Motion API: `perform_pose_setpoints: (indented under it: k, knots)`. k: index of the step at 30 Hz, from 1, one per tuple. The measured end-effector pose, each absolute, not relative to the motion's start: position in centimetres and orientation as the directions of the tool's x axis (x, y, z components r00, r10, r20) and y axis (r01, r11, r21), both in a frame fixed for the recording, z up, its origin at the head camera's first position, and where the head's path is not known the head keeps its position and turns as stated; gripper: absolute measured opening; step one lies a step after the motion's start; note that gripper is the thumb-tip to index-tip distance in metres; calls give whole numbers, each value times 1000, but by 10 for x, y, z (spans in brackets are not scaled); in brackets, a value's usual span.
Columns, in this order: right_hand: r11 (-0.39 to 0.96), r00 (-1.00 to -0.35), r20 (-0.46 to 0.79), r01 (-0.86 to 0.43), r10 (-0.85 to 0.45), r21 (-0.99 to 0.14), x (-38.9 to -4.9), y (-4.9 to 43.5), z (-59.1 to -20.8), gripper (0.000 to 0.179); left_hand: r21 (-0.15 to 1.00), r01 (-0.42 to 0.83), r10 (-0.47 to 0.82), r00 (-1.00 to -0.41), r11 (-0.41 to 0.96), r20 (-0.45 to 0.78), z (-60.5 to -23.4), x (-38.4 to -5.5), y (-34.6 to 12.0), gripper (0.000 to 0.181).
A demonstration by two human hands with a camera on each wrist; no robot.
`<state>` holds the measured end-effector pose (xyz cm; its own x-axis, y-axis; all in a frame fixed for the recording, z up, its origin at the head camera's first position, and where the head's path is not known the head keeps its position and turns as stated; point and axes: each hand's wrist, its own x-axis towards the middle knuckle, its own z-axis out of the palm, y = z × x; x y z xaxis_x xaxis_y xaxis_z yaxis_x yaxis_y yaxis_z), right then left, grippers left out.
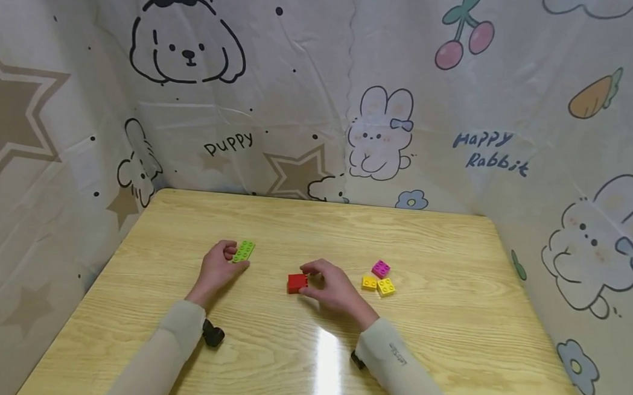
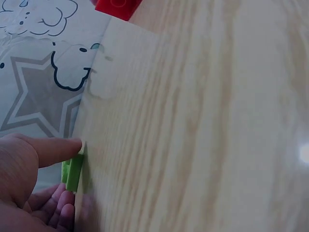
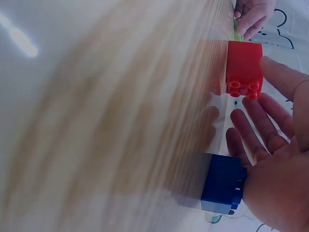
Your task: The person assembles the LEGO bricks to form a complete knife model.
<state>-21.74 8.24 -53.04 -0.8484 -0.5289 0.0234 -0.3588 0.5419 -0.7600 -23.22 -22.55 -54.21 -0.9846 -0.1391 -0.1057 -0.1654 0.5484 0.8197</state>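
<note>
On the wooden table my left hand pinches a flat light-green brick by its near end. In the left wrist view the thumb lies over the green brick with fingers under it. My right hand holds a red brick with thumb and fingertips. The right wrist view shows the red brick on its side, studs facing my right hand. A blue brick sits under the palm, hidden in the head view.
A pink brick and two yellow bricks lie just right of my right hand. Patterned cloth walls enclose the table on the left, back and right. Black camera mounts sit at both wrists.
</note>
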Motion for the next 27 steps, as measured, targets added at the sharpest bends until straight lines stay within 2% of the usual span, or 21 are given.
perform_pose_setpoints:
  k: [11,27]
  knots:
    - [584,-842,10,-383,-540,-716,-219,79,-531,36,815,-152,-158,-985,560,-75,-542,-229,-224,57]
    - [584,-846,-6,-363,-533,-726,-220,80,-531,33,813,-155,-158,-984,561,-78,-543,-230,-224,57]
